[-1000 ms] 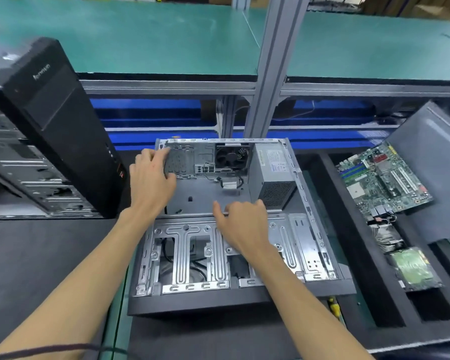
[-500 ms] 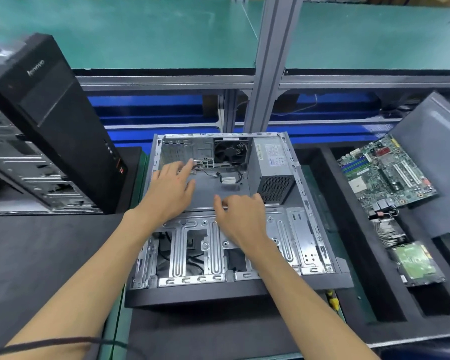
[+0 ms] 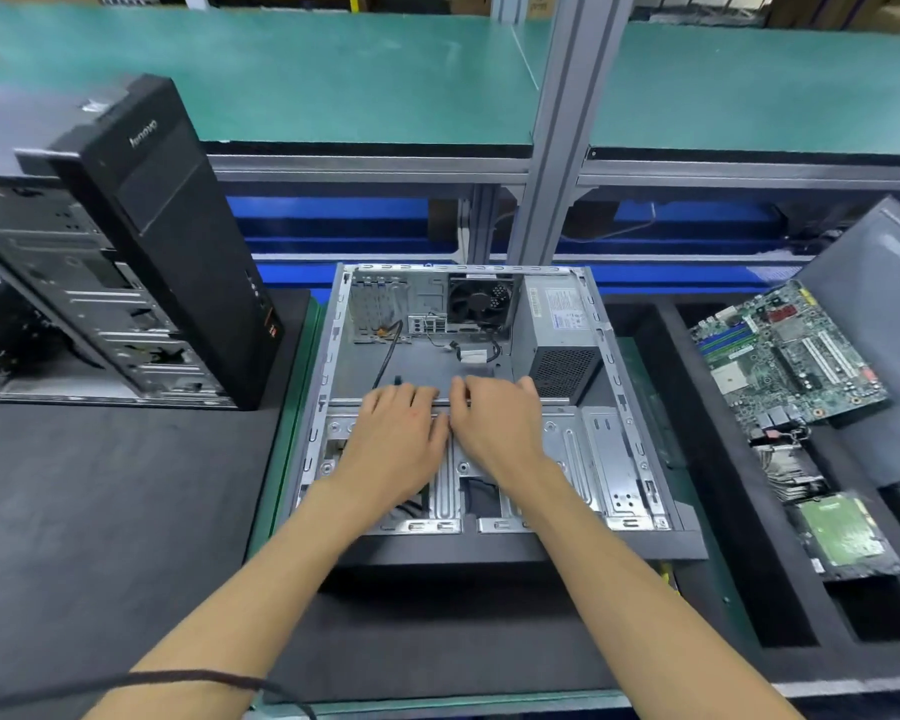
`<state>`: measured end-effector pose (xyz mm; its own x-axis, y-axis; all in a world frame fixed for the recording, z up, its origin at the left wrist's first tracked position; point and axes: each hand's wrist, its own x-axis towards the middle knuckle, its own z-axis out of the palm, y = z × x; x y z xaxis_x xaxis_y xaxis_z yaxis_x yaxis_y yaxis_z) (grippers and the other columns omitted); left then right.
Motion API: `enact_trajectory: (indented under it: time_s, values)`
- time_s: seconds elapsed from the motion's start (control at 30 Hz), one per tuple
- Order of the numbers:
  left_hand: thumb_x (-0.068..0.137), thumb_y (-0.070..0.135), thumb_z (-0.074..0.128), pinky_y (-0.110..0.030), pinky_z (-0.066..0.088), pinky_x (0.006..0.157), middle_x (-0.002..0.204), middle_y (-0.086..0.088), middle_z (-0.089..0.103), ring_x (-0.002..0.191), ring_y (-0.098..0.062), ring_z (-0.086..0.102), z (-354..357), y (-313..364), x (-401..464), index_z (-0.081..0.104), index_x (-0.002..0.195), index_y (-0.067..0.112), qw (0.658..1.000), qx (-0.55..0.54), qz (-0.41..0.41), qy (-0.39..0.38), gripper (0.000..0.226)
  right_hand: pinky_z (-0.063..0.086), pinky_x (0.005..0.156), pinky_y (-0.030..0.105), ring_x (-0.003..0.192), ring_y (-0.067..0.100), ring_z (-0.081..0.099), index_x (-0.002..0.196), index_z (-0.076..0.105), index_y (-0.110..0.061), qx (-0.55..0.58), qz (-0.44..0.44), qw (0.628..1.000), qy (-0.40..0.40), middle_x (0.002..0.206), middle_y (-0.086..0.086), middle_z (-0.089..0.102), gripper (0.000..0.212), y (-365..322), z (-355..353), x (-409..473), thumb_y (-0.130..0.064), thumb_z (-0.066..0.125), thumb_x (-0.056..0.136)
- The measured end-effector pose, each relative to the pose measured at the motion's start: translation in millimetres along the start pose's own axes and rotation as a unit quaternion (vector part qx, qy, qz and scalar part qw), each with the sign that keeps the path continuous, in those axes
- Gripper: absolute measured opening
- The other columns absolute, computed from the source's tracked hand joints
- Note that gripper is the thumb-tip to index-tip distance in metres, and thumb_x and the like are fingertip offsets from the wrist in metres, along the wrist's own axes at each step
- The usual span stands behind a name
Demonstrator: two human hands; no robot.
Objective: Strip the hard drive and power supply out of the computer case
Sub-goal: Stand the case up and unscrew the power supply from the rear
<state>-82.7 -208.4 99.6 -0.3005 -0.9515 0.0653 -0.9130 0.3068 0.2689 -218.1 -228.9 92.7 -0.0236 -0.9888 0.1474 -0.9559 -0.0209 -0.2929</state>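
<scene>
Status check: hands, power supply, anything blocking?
Left hand and right hand side by side on drive cage, fingers over its far edge. Power supply still in case. Loose cables beside it.
</scene>
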Motion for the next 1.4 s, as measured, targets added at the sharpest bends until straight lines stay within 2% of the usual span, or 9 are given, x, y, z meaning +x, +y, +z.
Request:
enact_trajectory:
  time_s: [0.23, 0.33, 0.4, 0.57, 0.77, 0.87, 1.07, 1.23, 1.4]
  values:
    - [0.102, 0.032, 0.041, -0.037, 0.03, 0.104, 0.115, -0.005, 0.06, 0.11, -0.025, 0.052, 5.0, -3.3, -5.0, 0.056, 0.124, 0.012, 0.998, 0.027, -0.031, 0.04, 0.033, 0.035, 0.094, 0.04, 0.069, 0.024, 0.05, 0.078, 0.052, -0.02, 0.05, -0.044, 0.997, -0.043, 0.079, 0.004, 0.07, 0.035, 4.3, -5.3, -3.6, -0.033, 0.035, 0.106]
    - [0.099, 0.028, 0.045, -0.043, 0.036, 0.096, 0.102, -0.011, 0.061, 0.097, -0.031, 0.053, 8.7, 7.7, -6.8, 0.061, 0.111, 0.006, 0.995, 0.032, -0.051, 0.08, 0.029, 0.034, 0.095, 0.04, 0.082, 0.026, 0.061, 0.082, 0.058, -0.017, 0.052, -0.056, 0.995, -0.06, 0.085, 0.005, 0.072, 0.038, 12.3, -9.0, -4.2, -0.036, 0.036, 0.106]
    - [0.095, 0.028, 0.044, -0.046, 0.036, 0.098, 0.098, -0.013, 0.061, 0.094, -0.033, 0.053, 10.2, 13.0, -7.8, 0.061, 0.107, 0.004, 0.993, 0.027, -0.068, 0.095, 0.032, 0.033, 0.098, 0.04, 0.091, 0.027, 0.063, 0.091, 0.065, -0.014, 0.047, -0.068, 0.994, -0.072, 0.093, 0.006, 0.073, 0.041, 13.9, -9.6, -3.7, -0.038, 0.035, 0.106]
    - [0.1, 0.023, 0.05, -0.048, 0.022, 0.116, 0.114, -0.014, 0.063, 0.115, -0.033, 0.053, 13.6, 14.1, -7.4, 0.06, 0.117, 0.004, 0.991, 0.017, -0.098, 0.085, 0.027, 0.031, 0.099, 0.042, 0.104, 0.029, 0.061, 0.104, 0.066, -0.01, 0.039, -0.101, 0.992, -0.069, 0.105, 0.01, 0.072, 0.043, 15.6, -5.8, -3.3, -0.039, 0.033, 0.107]
    - [0.103, 0.023, 0.05, -0.044, 0.012, 0.123, 0.136, -0.012, 0.055, 0.14, -0.03, 0.039, 13.9, 17.9, -15.1, 0.055, 0.134, 0.007, 0.992, 0.007, -0.096, 0.08, 0.036, 0.031, 0.099, 0.042, 0.103, 0.031, 0.061, 0.102, 0.066, -0.01, 0.04, -0.119, 0.99, -0.068, 0.099, 0.011, 0.072, 0.045, 20.7, -6.0, -3.9, -0.039, 0.031, 0.107]
    - [0.104, 0.029, 0.046, -0.04, 0.007, 0.124, 0.141, -0.008, 0.052, 0.144, -0.024, 0.034, 15.7, 16.8, -15.2, 0.051, 0.14, 0.01, 0.993, 0.011, -0.094, 0.067, 0.041, 0.033, 0.1, 0.042, 0.098, 0.028, 0.062, 0.1, 0.066, -0.012, 0.021, -0.123, 0.991, -0.058, 0.095, 0.008, 0.072, 0.047, 25.8, -4.9, -5.6, -0.04, 0.029, 0.107]
    - [0.101, 0.031, 0.05, -0.044, 0.02, 0.12, 0.121, -0.006, 0.06, 0.122, -0.026, 0.051, 20.5, 16.4, -14.2, 0.058, 0.128, 0.012, 0.992, 0.015, -0.075, 0.097, 0.034, 0.033, 0.101, 0.041, 0.089, 0.025, 0.064, 0.089, 0.067, -0.015, 0.011, -0.096, 0.995, -0.04, 0.087, 0.005, 0.073, 0.05, 24.0, -3.4, -7.4, -0.041, 0.027, 0.105]
    - [0.096, 0.043, 0.029, -0.043, 0.037, 0.103, 0.103, -0.006, 0.063, 0.1, -0.028, 0.057, 13.7, 3.5, -12.8, 0.063, 0.116, 0.011, 0.994, 0.036, -0.034, 0.097, 0.051, 0.033, 0.104, 0.04, 0.086, 0.027, 0.067, 0.086, 0.073, -0.016, -0.012, -0.039, 0.998, -0.045, 0.085, 0.007, 0.075, 0.058, 6.4, -3.3, -2.5, -0.04, 0.024, 0.105]
    - [0.097, 0.044, 0.022, -0.042, 0.038, 0.099, 0.101, -0.005, 0.061, 0.097, -0.027, 0.054, 14.1, 5.9, -11.6, 0.062, 0.113, 0.012, 0.994, 0.047, -0.026, 0.091, 0.053, 0.036, 0.105, 0.041, 0.082, 0.026, 0.067, 0.081, 0.072, -0.018, -0.02, -0.026, 0.999, -0.03, 0.081, 0.005, 0.074, 0.058, 7.0, -3.6, -4.7, -0.04, 0.025, 0.105]
